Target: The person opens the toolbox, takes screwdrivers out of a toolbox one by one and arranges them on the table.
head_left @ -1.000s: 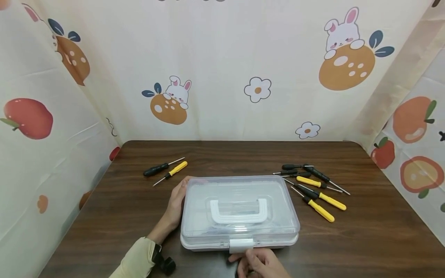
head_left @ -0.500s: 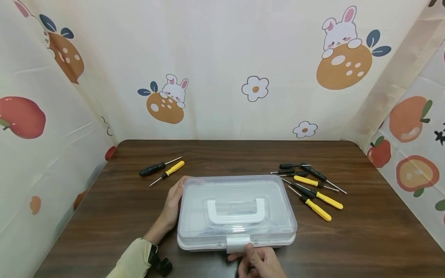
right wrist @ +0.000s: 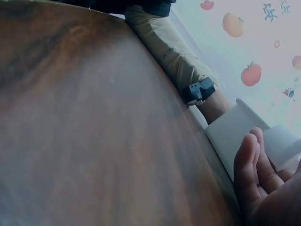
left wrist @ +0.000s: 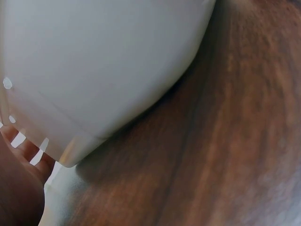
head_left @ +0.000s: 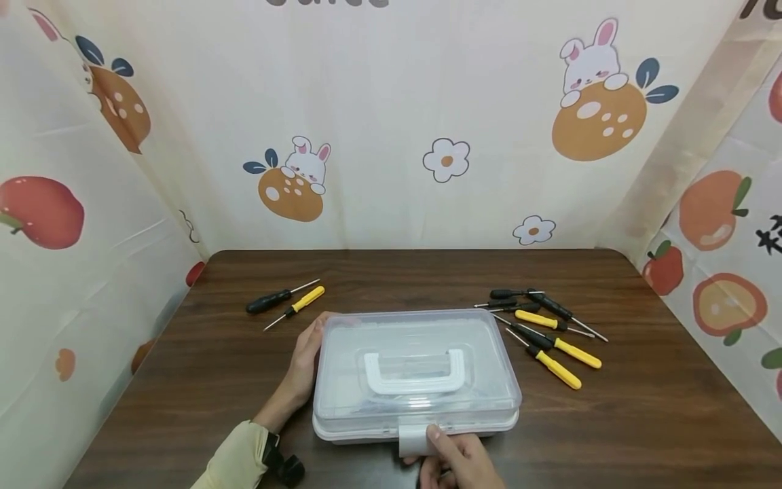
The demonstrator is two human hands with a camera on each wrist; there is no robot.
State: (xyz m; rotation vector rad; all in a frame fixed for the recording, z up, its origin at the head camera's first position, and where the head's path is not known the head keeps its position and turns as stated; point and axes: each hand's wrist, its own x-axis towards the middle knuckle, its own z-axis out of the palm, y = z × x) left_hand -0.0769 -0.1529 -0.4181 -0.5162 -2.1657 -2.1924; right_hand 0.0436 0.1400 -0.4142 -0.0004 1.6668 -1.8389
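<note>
A plastic storage box [head_left: 476, 380] with a clear lid and a white carry handle [head_left: 415, 384] stands closed on the table, near its front edge. My left hand [head_left: 302, 363] holds the box at its back left corner, palm along the side and fingers bent behind it. In the left wrist view, the fingers [left wrist: 28, 150] show past the box's pale wall [left wrist: 103, 61]. At the front, my right hand [head_left: 458, 462] pinches the white latch [head_left: 414, 441], thumb on top and fingers beneath. The latch tilts outward from the lid. Box contents are too hazy to tell.
Left of the box lie a black screwdriver [head_left: 269, 302] and a yellow screwdriver [head_left: 308, 299]. Several black and yellow screwdrivers, one a yellow screwdriver [head_left: 559, 370], lie crossed in a loose pile to the right. A printed curtain [head_left: 379, 102] surrounds the brown table [head_left: 611, 421].
The latch has swung outward and down under my right thumb, which now lies over its face. The left hand and box stay in place; the head view has shifted slightly.
</note>
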